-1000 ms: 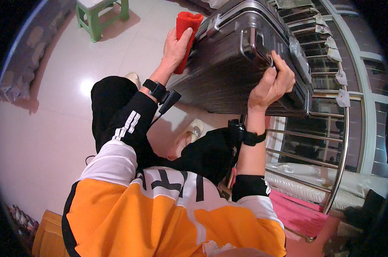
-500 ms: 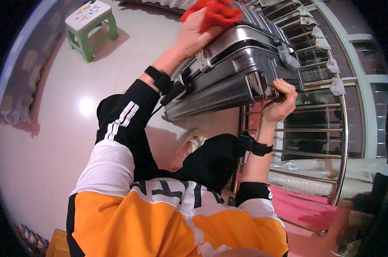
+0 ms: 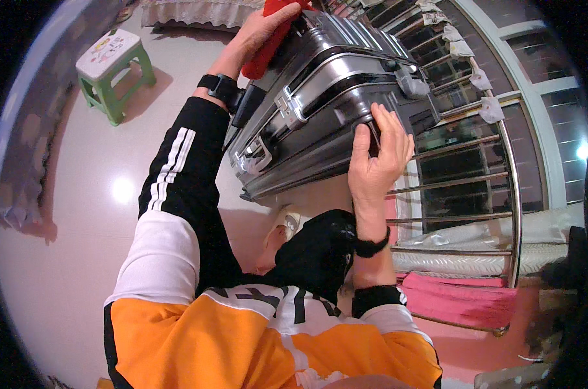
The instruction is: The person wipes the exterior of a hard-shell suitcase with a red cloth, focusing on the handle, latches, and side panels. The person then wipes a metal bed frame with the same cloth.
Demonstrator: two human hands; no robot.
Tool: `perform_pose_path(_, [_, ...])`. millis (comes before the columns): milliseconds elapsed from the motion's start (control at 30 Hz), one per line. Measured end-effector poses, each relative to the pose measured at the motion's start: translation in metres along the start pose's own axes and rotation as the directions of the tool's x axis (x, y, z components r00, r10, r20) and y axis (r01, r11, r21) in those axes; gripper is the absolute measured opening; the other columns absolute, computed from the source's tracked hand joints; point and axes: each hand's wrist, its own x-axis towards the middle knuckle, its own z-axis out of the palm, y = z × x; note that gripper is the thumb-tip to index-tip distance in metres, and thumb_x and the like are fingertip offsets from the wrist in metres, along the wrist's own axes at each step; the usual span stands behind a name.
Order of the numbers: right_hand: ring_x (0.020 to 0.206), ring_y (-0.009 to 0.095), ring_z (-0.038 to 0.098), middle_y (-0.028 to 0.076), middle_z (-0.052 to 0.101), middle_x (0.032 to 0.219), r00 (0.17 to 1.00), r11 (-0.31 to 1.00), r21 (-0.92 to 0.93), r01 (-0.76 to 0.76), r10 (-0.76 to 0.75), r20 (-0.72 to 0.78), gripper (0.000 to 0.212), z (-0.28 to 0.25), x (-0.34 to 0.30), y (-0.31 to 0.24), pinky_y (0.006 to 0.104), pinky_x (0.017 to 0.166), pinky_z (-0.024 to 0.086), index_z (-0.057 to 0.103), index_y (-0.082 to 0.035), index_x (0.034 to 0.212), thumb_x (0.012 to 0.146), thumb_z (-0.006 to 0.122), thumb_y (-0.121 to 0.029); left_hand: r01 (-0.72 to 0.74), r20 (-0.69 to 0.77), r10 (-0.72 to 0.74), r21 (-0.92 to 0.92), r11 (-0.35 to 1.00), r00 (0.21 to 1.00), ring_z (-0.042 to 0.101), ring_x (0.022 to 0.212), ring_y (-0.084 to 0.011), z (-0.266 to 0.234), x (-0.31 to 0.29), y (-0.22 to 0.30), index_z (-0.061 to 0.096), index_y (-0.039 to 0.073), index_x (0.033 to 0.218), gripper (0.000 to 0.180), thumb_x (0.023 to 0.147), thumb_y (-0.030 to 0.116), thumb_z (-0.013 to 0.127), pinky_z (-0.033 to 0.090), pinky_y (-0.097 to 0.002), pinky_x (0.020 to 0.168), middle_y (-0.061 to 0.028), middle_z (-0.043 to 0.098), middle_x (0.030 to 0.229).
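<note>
A dark grey hard-shell suitcase [image 3: 333,97] with silver trim and metal latches stands in front of me, leaning at an angle. My left hand [image 3: 266,29] is closed on a red cloth [image 3: 263,55], at the suitcase's far left upper edge. Against the suitcase's near right corner rests my right hand [image 3: 379,155], its fingers stretched out and the thumb apart. Part of that corner is hidden behind it.
A small green stool [image 3: 115,71] with a white printed seat stands at the left. To the right runs a metal rail rack [image 3: 511,194] with a pink cloth [image 3: 462,299] low on it. Behind that are window frames [image 3: 534,78] and rolled pale material [image 3: 475,259].
My left hand has moved left with the red cloth. My right hand has shifted left along the suitcase's corner, its fingers straighter. The suitcase appears turned, showing more of its latched side.
</note>
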Motion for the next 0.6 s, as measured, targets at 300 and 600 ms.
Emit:
perform_pose_path(300, [0.1, 0.028, 0.073, 0.01, 0.078, 0.102, 0.973, 0.983, 0.156, 0.098, -0.061, -0.223, 0.021, 0.016, -0.001, 0.048, 0.0412, 0.098, 0.048, 0.078, -0.003, 0.105, 0.098, 0.059, -0.01, -0.018, -0.09, 0.027, 0.095, 0.995, 0.996, 0.063, 0.087, -0.016, 0.0, -0.028, -0.003, 0.071, 0.003, 0.112, 0.063, 0.083, 0.059, 0.078, 0.05, -0.0323, 0.081, -0.0052, 0.07, 0.099])
perform_pose_path(600, [0.11, 0.028, 0.07, 0.014, 0.076, 0.114, 0.969, 0.973, 0.205, -0.104, 0.146, -0.199, 0.034, 0.007, 0.001, 0.141, 0.0417, 0.103, 0.049, 0.075, 0.002, 0.109, 0.107, 0.046, -0.016, -0.115, -0.109, 0.11, -0.044, 0.992, 0.988, 0.062, 0.085, -0.0085, 0.026, -0.117, 0.003, 0.073, 0.002, 0.109, 0.036, 0.09, 0.032, 0.079, 0.052, -0.0287, 0.077, -0.0009, 0.072, 0.096])
